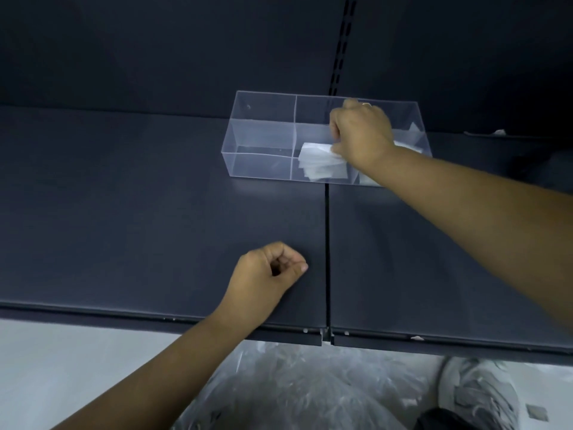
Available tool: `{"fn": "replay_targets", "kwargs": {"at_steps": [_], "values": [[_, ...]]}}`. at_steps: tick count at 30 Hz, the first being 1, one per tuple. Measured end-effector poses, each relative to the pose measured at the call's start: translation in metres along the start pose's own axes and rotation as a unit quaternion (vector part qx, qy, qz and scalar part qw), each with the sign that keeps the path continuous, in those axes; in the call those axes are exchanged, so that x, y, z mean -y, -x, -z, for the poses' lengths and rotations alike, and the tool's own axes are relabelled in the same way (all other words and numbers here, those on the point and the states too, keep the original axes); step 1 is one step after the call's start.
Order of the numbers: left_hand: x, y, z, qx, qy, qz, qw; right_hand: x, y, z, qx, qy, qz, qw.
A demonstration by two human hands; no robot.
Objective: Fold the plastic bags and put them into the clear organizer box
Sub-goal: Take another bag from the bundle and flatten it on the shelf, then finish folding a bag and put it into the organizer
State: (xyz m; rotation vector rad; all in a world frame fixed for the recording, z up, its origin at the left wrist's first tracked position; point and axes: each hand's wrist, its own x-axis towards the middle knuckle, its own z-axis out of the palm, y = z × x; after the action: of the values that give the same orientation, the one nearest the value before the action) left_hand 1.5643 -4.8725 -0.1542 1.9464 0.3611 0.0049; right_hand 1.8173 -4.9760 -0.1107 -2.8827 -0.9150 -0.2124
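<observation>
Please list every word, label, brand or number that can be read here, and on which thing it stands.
No readable text anywhere.
The clear organizer box, the folded plastic bags in it and the dark shelf bear no print.
The shoe shows only a blurred pattern.

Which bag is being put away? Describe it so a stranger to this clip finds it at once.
On the dark shelf stands a clear box split into compartments. The bag is the white folded wad in its front middle compartment, pinched by the right hand. Other white bags lie at the box's right end, unheld.
</observation>
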Motion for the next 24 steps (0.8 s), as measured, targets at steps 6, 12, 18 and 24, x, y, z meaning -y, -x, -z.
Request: {"fn": "replay_targets", "kwargs": {"at_steps": [6, 12, 18, 24], "values": [[0.000, 0.010, 0.000, 0.005, -0.073, -0.049, 0.996, -0.002, 0.008, 0.004, 0.122, -0.099, 0.050, 0.986], [0.011, 0.026, -0.010, 0.045, -0.247, -0.118, 0.961, 0.007, 0.022, 0.009, 0.255, -0.001, 0.062, 0.965], [0.022, 0.044, -0.017, 0.099, -0.441, -0.159, 0.878, 0.036, 0.121, 0.044, -0.046, -0.193, 0.167, 0.966], [0.029, 0.045, -0.017, 0.106, -0.477, -0.169, 0.856, 0.045, 0.314, 0.009, 0.334, -0.133, 0.212, 0.909]]}}
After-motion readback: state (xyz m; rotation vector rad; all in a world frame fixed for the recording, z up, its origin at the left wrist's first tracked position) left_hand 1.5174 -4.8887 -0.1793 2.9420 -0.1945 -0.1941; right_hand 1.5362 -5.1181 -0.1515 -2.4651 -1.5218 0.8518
